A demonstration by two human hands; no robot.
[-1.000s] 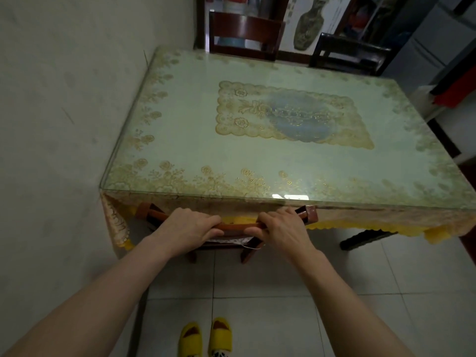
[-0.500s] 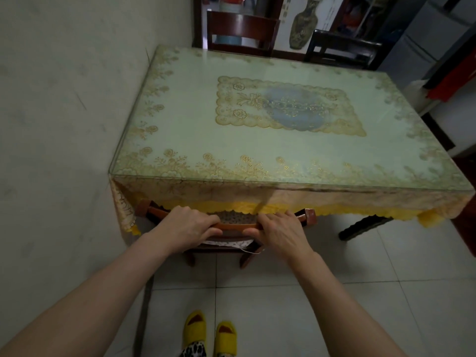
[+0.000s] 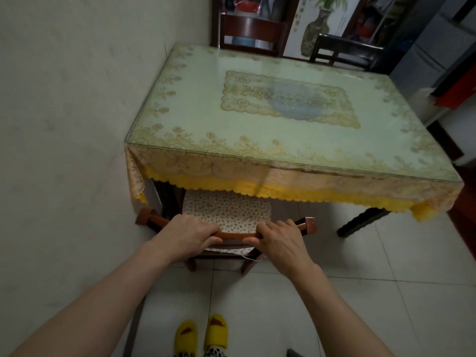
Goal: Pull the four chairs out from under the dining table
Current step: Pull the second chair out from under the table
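A dining table (image 3: 195, 117) with a glass top and a gold-patterned cloth stands against the left wall. At its near edge a brown wooden chair (image 3: 307, 224) is partly out from under it, its spotted seat cushion (image 3: 226, 210) showing below the yellow fringe. My left hand (image 3: 188, 237) and my right hand (image 3: 282, 239) both grip the chair's top rail. Two more chairs stand at the far side: a reddish-brown one (image 3: 253, 28) and a black one (image 3: 345, 51). A fourth chair is not visible.
The white wall (image 3: 64, 124) runs close along the left of the chair and table. A dark table leg (image 3: 360, 222) stands on the tiled floor to the right. My yellow slippers (image 3: 201, 336) are just behind the chair. A cabinet (image 3: 425, 55) stands at the far right.
The chair has slid towards me out from under the table, uncovering its spotted cushion. Both hands stayed gripped on the top rail, and I have stepped back from the table.
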